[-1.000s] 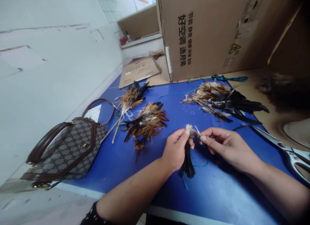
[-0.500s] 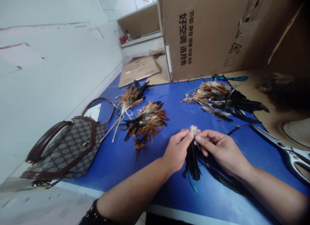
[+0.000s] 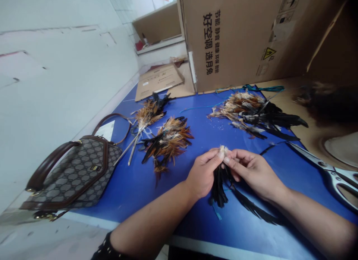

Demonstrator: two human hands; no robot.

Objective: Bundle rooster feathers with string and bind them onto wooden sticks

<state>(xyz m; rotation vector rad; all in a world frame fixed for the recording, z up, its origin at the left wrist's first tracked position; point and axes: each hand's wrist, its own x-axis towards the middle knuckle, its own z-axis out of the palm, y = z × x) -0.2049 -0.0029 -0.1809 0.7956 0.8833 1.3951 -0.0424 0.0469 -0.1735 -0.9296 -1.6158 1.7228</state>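
Black feathers [image 3: 219, 191] hang in one bundle from our left hand [image 3: 204, 174], above the near part of the blue table [image 3: 201, 222], thumb and fingers pinched around its pale end. Our right hand [image 3: 248, 172], apart from it a second ago, now meets it there, fingers closed on one long black feather [image 3: 256, 209] (its quill tip is hidden). Beyond, we count one handbag [image 3: 91, 166], one pair of scissors [image 3: 323, 164], three feather clusters [image 3: 172, 138] and, behind, one large cardboard box [image 3: 240, 40].

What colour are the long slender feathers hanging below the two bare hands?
Those long slender feathers are black, best seen in the head view.
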